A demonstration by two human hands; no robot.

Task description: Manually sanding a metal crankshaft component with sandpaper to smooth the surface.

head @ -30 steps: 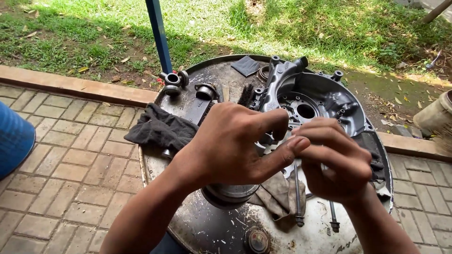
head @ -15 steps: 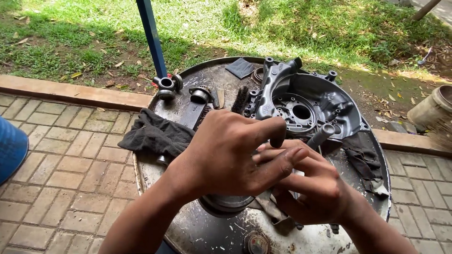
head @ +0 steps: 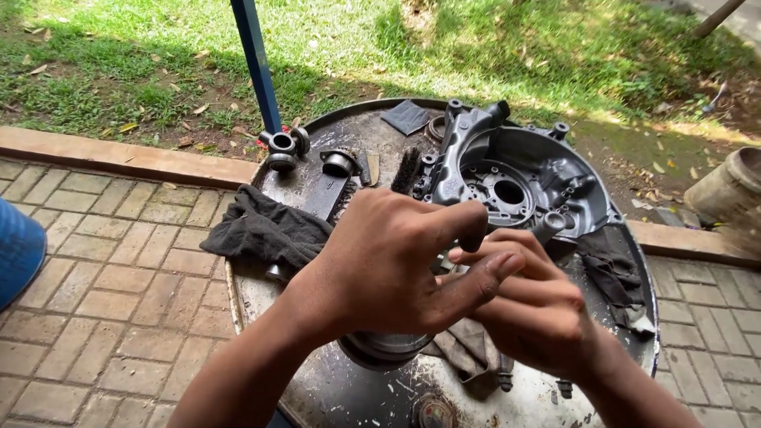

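Observation:
My left hand (head: pixel 396 269) and my right hand (head: pixel 533 311) are pressed together above a round rusty metal drum top (head: pixel 357 380). My left hand's fingers curl around a small metal part (head: pixel 441 261), of which only a sliver shows between the hands. My right hand's fingers are curled under my left thumb, and what they hold is hidden. Just behind the hands lies a dark grey engine case (head: pixel 515 178) with a round central hole. Under the hands sits a round metal piece (head: pixel 384 349) on a dirty rag (head: pixel 468 353).
A black rag (head: pixel 265 230) hangs over the drum's left edge, and another dark cloth (head: pixel 614 273) lies on the right. Small metal fittings (head: pixel 281 147), a wire brush (head: pixel 406 170) and a blue pole (head: pixel 255 63) stand at the back. Brick paving, grass and a blue barrel (head: pixel 16 250) surround the drum.
My right hand has slid lower and tucked under my left thumb. More of the engine case shows behind the hands now.

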